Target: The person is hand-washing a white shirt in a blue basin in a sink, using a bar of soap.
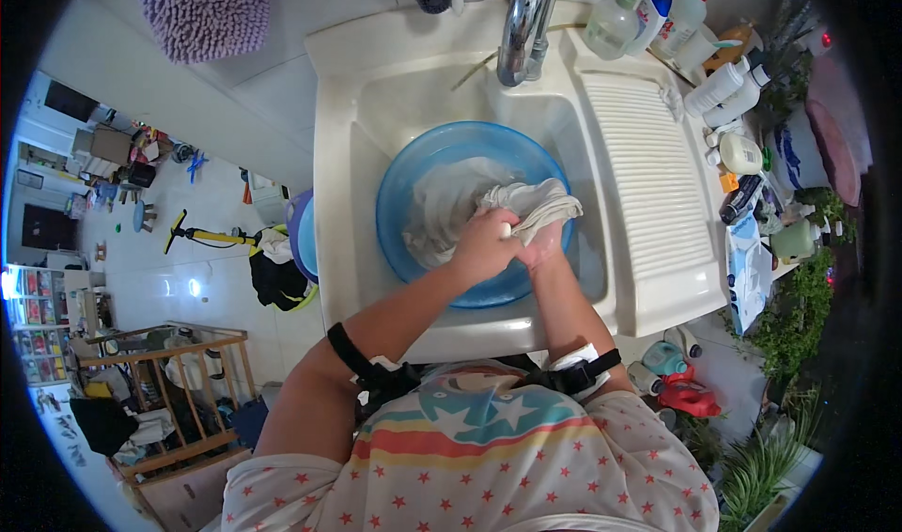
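Observation:
A blue plastic basin [471,134] sits inside a white laundry sink [366,201]. Pale wet cloth [451,201] lies in the water in the basin, and one bunched part of it [535,204] is lifted over the basin's right side. My left hand [490,243] grips this bunched part from the left, its fingers curled in. My right hand [544,243] lies under the same fabric with its fingers covered by it. Both hands are close together above the basin's front right part.
A chrome faucet [521,31] rises behind the basin. To the right is a ribbed washboard [648,172], with several bottles [715,88] along the sink's edge. A lilac chenille mat [204,10] hangs at upper left. A yellow pump [215,236] stands on the floor at left.

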The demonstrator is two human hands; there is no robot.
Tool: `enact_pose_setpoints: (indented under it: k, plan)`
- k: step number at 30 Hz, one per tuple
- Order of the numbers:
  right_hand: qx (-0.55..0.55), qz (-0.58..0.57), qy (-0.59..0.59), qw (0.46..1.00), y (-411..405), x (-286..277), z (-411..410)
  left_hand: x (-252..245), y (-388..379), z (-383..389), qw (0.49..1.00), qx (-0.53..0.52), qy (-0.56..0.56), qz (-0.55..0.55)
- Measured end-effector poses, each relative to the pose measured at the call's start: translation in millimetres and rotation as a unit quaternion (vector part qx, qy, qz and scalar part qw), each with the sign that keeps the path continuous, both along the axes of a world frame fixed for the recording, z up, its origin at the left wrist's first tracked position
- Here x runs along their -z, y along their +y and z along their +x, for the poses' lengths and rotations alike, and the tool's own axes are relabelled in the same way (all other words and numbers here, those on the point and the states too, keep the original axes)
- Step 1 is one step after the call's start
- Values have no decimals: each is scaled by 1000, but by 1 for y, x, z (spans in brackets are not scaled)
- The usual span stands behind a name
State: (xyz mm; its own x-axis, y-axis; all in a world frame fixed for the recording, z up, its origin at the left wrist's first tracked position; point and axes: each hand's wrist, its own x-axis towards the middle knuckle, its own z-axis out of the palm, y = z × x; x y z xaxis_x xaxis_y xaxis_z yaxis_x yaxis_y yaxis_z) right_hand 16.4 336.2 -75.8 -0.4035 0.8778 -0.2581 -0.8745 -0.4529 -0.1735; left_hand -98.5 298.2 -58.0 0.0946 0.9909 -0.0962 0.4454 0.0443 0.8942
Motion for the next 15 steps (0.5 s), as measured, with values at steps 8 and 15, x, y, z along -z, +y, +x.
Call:
enact_pose_setpoints:
  k: [8,15]
  plan:
    - [-108,-41,-81,990,-3,-2,14,-5,26,-30,937,129,-151,-288]
    - [-130,-9,-39,991,-4,7,32,-50,76,-46,972,157,21,-174]
